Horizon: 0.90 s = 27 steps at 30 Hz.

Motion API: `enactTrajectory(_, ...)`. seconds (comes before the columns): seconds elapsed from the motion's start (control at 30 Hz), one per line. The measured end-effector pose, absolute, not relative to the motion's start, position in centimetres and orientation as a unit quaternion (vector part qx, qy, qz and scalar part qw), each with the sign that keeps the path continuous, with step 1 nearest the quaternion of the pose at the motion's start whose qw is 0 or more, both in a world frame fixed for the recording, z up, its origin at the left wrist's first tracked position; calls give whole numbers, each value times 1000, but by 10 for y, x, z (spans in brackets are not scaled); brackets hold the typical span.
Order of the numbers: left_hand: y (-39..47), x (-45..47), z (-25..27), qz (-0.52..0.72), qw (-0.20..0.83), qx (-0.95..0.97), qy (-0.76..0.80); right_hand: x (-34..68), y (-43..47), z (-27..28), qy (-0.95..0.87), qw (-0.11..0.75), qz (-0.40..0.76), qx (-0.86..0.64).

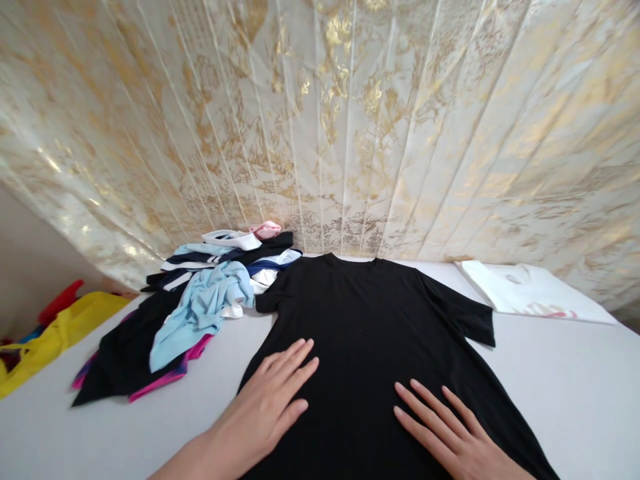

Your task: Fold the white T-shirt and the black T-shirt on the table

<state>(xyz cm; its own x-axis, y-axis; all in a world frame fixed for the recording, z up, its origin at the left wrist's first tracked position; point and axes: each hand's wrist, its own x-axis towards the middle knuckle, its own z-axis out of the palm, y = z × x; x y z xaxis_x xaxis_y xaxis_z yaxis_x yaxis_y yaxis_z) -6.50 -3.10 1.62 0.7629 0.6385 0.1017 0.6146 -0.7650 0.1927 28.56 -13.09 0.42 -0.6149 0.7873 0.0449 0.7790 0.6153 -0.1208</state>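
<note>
A black short-sleeved T-shirt (360, 320) lies spread out, its neckline toward the back and both sleeves out to the sides. Its lower part runs past the bottom of the picture. My left hand (275, 393) is over the left side of the shirt, open, palm down with the fingers stretched out. On the right side of the shirt, my right hand (450, 427) is also open and flat, fingers spread. Neither hand grips any cloth. Whether the palms press on the fabric, I cannot tell for sure.
The shirt lies on a white table (565, 373). At the left is a heap of crumpled clothes (210, 293), touching the left sleeve. A folded white T-shirt (535, 290) lies at the back right. Behind hangs a gold-patterned curtain (345, 133). Yellow cloth (75, 327) shows at the far left.
</note>
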Motion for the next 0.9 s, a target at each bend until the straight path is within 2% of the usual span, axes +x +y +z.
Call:
enactTrajectory(0.1, 8, -72, 16, 89, 54, 922, 373, 286, -106, 32, -874, 27, 132, -468)
enactTrajectory(0.2, 55, -64, 12, 107, 25, 920, 376, 264, -57, 55, -844, 11, 162, -512)
enactTrajectory(0.3, 94, -49, 7, 133, -11, 908, 397, 225, 0, 58, -836, 33, 138, -530)
enactTrajectory(0.47, 122, -45, -2, 159, -28, 890, 427, 183, 63, 18, -794, 88, 52, -599)
enactTrajectory(0.63, 130, -55, -4, 165, -12, 892, 420, 191, 76, -12, -792, 105, 1, -601)
enactTrajectory(0.9, 129, -53, -3, 182, -5, 896, 406, 192, 75, -9, -790, 123, -2, -600)
